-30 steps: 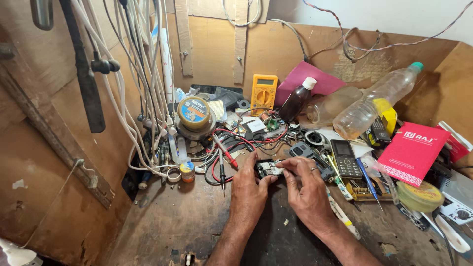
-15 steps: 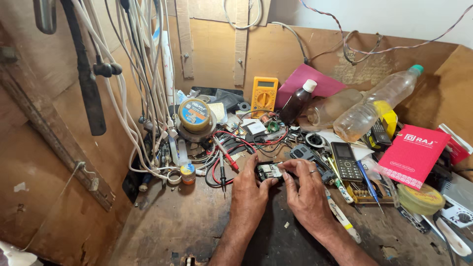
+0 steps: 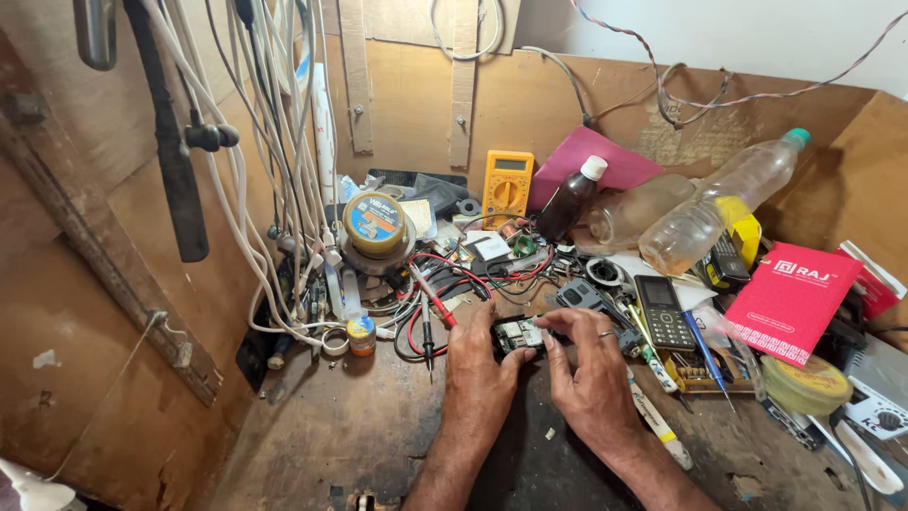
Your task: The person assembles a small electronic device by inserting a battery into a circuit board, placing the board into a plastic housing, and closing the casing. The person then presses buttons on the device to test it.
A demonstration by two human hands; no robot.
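The worn brown wooden workbench (image 3: 359, 445) carries scattered tools. A clear plastic bottle (image 3: 719, 203) lies tilted at the rear right, a yellow multimeter (image 3: 506, 186) at rear centre. The left hand (image 3: 478, 369) and right hand (image 3: 591, 374) are both clamped on a small green circuit board (image 3: 518, 334), held just above the bench centre.

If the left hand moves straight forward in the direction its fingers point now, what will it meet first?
The left hand points away from the person and already touches the small circuit board. Just beyond lie the red and black probe leads, likely next, then the yellow multimeter near the back wall. Depth is hard to judge.
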